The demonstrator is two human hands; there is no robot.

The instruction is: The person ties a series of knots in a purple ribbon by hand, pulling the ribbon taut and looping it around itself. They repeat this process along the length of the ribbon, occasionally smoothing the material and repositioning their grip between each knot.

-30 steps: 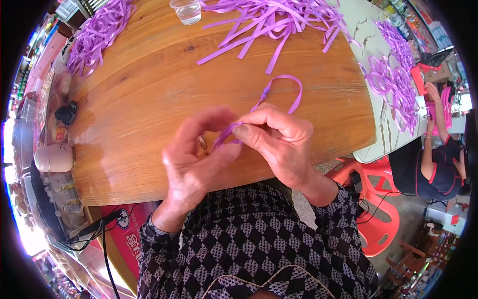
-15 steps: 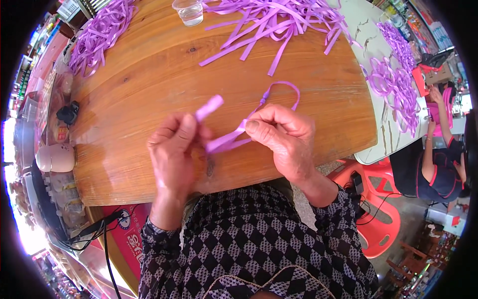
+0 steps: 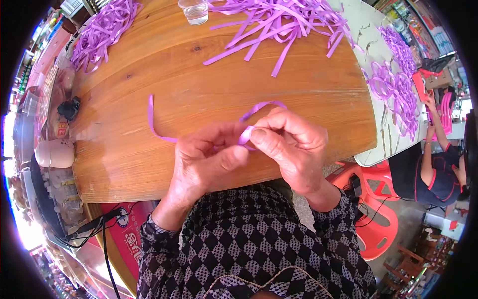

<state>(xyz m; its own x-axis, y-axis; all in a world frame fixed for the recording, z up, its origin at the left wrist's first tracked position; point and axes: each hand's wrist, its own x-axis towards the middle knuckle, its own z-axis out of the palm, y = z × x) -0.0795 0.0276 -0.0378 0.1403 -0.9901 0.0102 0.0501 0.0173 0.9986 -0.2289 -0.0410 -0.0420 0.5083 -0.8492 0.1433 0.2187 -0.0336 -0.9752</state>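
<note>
Between my two hands is a narrow purple ribbon [image 3: 160,135], held just above the wooden table near its front edge. My right hand [image 3: 298,149] pinches it between thumb and forefinger, where a small fold of ribbon shows. Behind those fingers, a loop of the ribbon curves away over the table. My left hand [image 3: 206,162] is curled close against the right one, its fingers round the ribbon and slightly blurred. The ribbon's loose tail sticks out to the left past that hand and bends up. The fingers hide the middle of the ribbon.
A heap of purple ribbons [image 3: 286,22] lies at the far side of the wooden table [image 3: 119,109], beside a clear plastic cup [image 3: 195,14]. Another pile [image 3: 107,30] is far left. More ribbons [image 3: 398,94] lie on the white marbled table. A person [image 3: 435,169] works at right, near red chairs [image 3: 376,231].
My left hand has moved right, up to my right hand. The ribbon end it held up now trails out to the left. My right hand keeps its pinch.
</note>
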